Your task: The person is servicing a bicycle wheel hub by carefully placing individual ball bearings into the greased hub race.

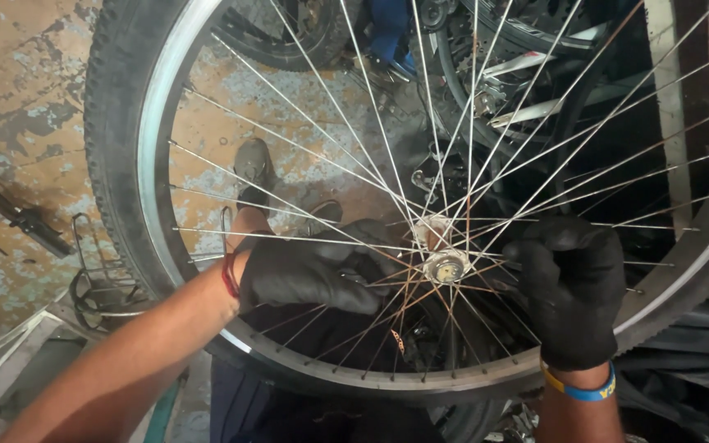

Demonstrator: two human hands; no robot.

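While bicycle wheel (153, 123) stands upright, filling frame centre | hub (443, 261) at centre, axle end exposed | left hand (309, 271) gloved, fingers curled onto hub side | right hand (572, 287) gloved, fisted just right of hub, contents not discernible | tyre on rim; hub work unfinished by appearance.

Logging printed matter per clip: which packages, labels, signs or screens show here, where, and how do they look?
No packages, signs or screens.
Wristband: on the right hand's wrist, blue and yellow, with lettering partly visible.
Small sticker: low among the bicycle wheel's spokes, orange and white, too small to make out.
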